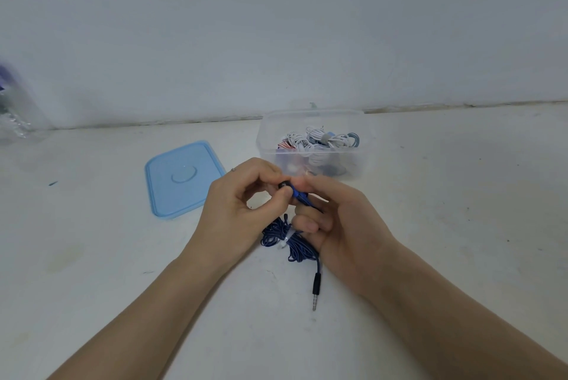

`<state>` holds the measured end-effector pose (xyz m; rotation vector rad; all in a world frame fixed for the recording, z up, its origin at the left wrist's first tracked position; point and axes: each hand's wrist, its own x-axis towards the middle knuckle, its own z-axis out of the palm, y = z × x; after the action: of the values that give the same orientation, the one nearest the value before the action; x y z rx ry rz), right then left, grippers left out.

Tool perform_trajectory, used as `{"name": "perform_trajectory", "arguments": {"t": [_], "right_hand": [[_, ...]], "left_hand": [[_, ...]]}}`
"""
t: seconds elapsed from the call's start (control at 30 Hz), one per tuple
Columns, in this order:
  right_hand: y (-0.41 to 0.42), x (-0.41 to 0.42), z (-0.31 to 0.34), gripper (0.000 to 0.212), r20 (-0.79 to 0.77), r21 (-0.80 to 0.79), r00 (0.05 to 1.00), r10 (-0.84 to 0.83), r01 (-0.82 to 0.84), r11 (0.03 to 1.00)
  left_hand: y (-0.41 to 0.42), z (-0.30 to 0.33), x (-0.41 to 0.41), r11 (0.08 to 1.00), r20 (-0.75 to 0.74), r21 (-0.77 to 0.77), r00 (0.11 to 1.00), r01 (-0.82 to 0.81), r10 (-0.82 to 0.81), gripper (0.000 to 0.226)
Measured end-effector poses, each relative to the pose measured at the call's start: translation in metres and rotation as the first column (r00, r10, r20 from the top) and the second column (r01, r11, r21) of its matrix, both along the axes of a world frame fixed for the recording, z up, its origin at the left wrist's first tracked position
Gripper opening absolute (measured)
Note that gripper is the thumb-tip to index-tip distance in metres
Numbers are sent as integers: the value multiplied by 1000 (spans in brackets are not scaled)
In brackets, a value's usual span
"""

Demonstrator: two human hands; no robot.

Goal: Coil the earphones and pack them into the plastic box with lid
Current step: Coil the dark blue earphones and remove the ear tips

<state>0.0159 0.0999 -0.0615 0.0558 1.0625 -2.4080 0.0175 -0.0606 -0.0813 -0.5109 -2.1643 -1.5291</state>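
Earphones (296,195) pinched between both hands.

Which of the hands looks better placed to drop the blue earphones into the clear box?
Probably the right hand: it lies nearer the plastic box and grips the blue earphones. The left hand pinches only an earbud, on the lid side.

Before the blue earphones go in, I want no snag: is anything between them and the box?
Nothing visible blocks the way. The blue earphones, held by both hands, lie just in front of the plastic box. It is open on top; its lid lies flat to its left. Coiled earphones already sit inside.
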Motion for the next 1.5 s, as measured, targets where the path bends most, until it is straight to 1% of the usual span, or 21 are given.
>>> {"name": "perform_trajectory", "arguments": {"t": [0.17, 0.3, 0.47, 0.5, 0.6, 0.7, 0.73, 0.87, 0.97, 1.0, 1.13, 1.23, 1.33, 1.5], "right_hand": [[0, 0, 0, 11, -5, -1, 1000, 17, -17, 1000], [1, -2, -1, 17, -1, -3, 1000, 22, -22, 1000], [2, -3, -1, 31, -20, 22, 998, 59, -59, 998], [2, -3, -1, 31, -18, 24, 998, 61, -60, 998], [3, -3, 1, 20, -6, 17, 999, 48, -48, 999], [3, -4, 4, 8, -42, 55, 999, 35, -32, 998], [3, -4, 4, 8, -55, 64, 998, 31, -27, 998], [2, -6, 1, 25, -67, 47, 998, 16, -13, 999], [2, -7, -1, 19, -72, 20, 997, 16, -14, 1000], [2, -8, -2, 20, -76, 13, 997, 20, -19, 1000], [2, -10, -5, 26, -85, 46, 996, 22, -18, 999], [2, -11, -6, 23, -94, 54, 995, 17, -12, 998], [3, -11, -7, 22, -87, 48, 996, 13, -9, 999], [1, -10, -8, 20, -76, 31, 997, 28, -26, 999]], "left_hand": [[-1, -2, -2, 1000, -21, -5, 1000, -3, 3, 10], [-1, -2, -3, 998, -56, -57, 998, -14, 11, 12], [-4, -1, -2, 994, -46, -104, 999, -33, 28, 8], [-4, 0, -2, 994, -38, -107, 999, -33, 29, 7], [-3, 2, -1, 990, -25, -135, 999, -40, 36, 4], [0, 4, 2, 973, -84, -217, 994, -84, 67, 14], [-1, 4, 3, 966, -106, -238, 992, -96, 72, 16], [-2, 3, 3, 962, -123, -245, 988, -123, 95, 20], [-1, 5, 5, 963, -118, -242, 989, -120, 94, 21], [-1, 5, 5, 960, -127, -252, 988, -119, 90, 21], [-3, 5, 4, 936, -199, -324, 977, -138, 75, 13], [-3, 4, 1, 917, -271, -355, 959, -180, 84, 5], [0, 2, 0, 913, -297, -349, 949, -211, 106, 9], [0, 1, 0, 919, -286, -325, 949, -224, 131, 12]]}}
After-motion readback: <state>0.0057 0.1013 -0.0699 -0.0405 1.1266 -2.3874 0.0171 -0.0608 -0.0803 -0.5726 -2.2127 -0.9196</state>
